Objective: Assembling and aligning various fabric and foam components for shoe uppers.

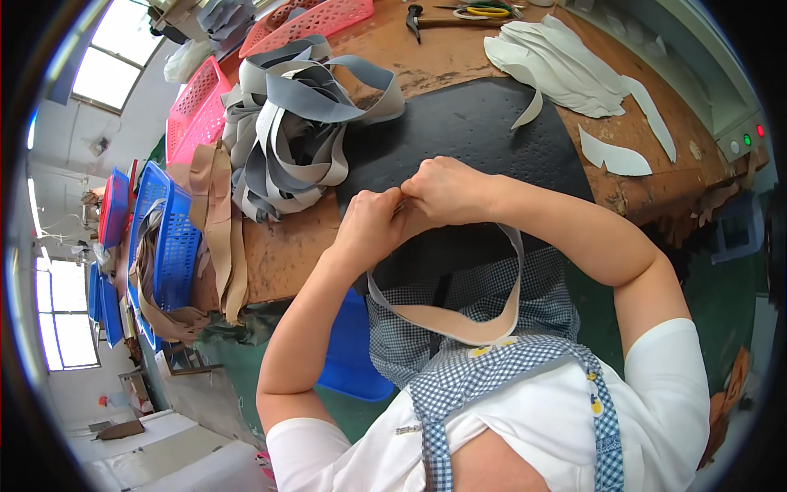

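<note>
Spreading across the upper part of the view, the wooden table (275, 262) shows a scuffed, stained brown top; a black mat (459, 123), pitted with small marks, lies across its middle and reaches to the near side, toward the person's lap; whitish walls with bright windows (123, 37) stand at the left, a green floor (602, 303) shows below, and a pale machine housing (713, 70) with a green and a red light stands at the right.

Over the near part of the mat, the left hand (370, 223) and the right hand (447, 190) meet, the fingers of both curled closed and pinching the beige strip (475, 330); the knuckles hide the exact pinch; the strip hangs below them in a loop before the checked apron (447, 377).

Along the mat's left edge crowds a heap of grey strips (307, 98); tan strips (234, 246) droop over the table's front edge, with a blue basket (176, 254) and a pink basket (197, 115) farther left; white pieces (566, 74) lie at the upper right, one curling over the mat's edge; a hammer (451, 22) lies at the far side; the mat's bare middle, just beyond the hands, gives the widest open stretch, and more bare wood runs along its right edge.
</note>
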The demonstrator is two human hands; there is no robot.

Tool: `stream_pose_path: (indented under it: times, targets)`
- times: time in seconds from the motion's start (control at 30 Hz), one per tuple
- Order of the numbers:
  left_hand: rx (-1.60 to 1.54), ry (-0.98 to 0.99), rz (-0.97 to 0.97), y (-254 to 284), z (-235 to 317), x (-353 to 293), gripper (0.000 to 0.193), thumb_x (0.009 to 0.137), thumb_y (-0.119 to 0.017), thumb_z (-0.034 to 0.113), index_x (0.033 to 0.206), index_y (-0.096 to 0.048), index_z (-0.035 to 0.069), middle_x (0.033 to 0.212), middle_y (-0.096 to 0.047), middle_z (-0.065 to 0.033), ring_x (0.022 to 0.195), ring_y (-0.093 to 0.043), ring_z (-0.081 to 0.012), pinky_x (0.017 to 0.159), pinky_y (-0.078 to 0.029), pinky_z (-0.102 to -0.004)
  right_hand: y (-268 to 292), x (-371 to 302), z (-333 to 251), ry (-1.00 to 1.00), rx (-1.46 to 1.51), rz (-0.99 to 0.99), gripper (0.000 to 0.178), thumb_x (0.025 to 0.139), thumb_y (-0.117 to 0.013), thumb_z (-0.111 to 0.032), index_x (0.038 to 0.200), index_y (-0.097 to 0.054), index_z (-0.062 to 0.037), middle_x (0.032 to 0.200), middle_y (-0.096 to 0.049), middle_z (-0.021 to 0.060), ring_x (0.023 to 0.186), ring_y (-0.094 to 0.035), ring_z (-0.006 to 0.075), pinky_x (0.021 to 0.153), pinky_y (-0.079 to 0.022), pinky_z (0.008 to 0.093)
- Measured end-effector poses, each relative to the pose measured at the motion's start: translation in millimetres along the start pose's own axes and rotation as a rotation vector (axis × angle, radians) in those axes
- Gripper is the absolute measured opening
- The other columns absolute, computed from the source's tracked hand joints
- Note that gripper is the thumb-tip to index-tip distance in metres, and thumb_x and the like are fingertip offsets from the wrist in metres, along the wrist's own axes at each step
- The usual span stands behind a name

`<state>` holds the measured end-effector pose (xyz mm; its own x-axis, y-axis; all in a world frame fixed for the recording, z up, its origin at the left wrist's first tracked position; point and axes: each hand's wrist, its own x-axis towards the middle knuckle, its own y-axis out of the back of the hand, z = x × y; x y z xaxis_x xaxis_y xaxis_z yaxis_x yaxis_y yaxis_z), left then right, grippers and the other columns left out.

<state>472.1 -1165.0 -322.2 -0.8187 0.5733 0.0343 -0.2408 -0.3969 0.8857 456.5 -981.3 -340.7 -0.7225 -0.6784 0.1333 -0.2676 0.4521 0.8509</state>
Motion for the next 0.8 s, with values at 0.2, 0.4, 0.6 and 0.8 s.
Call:
stream_pose_path:
  times: [0.2, 0.4, 0.6, 0.8]
  targets:
    - [-0.22, 0.09, -0.014, 13, -4, -7, 0.013, 0.085, -0.057, 0.006, 0.087, -0.062, -0.005, 0.07, -0.061, -0.022, 0.063, -0.06, -0.0343, 0.06, -0.048, -0.0383, 19, 8, -6, 0.032, -0.234, -0.101, 0.014, 0.082, -0.059, -0.015, 0.08, -0.067, -0.0038, 0.076, -0.067, 0.0175, 0.075, -0.067, 0.0341, 0.071, -0.054, 0.0433]
    - [-0.713, 0.291, -0.092, 9, -11, -16, 0.026, 0.096, -0.049, 0.013, 0.11, -0.062, -0.006, 0.078, -0.066, -0.0066, 0.072, -0.058, -0.0107, 0.064, -0.048, -0.028, 56, 9, 2, -0.09, 0.081, -0.025, 0.013, 0.073, -0.066, -0.013, 0.082, -0.071, -0.0046, 0.081, -0.069, 0.0141, 0.082, -0.067, 0.0319, 0.075, -0.054, 0.0419]
    - [-0.858, 0.51, 0.033, -9, -30, -32, 0.029, 0.097, -0.048, 0.013, 0.112, -0.062, -0.007, 0.081, -0.068, -0.0084, 0.077, -0.063, -0.0121, 0.069, -0.05, -0.0266, 69, -7, -3, -0.075, -0.091, 0.201, 0.023, 0.079, -0.065, -0.013, 0.1, -0.065, -0.0013, 0.096, -0.068, 0.0137, 0.093, -0.064, 0.0333, 0.082, -0.051, 0.0414]
    - [-0.204, 0.48, 0.224, -2, 1, -25, 0.027, 0.093, -0.05, 0.013, 0.098, -0.065, -0.008, 0.082, -0.067, -0.0262, 0.079, -0.067, -0.0364, 0.07, -0.052, -0.0399, 71, -56, -43, -0.052, 0.08, 0.406, 0.022, 0.081, -0.068, -0.009, 0.101, -0.062, -0.0008, 0.102, -0.066, 0.0145, 0.097, -0.064, 0.0325, 0.085, -0.052, 0.0395]
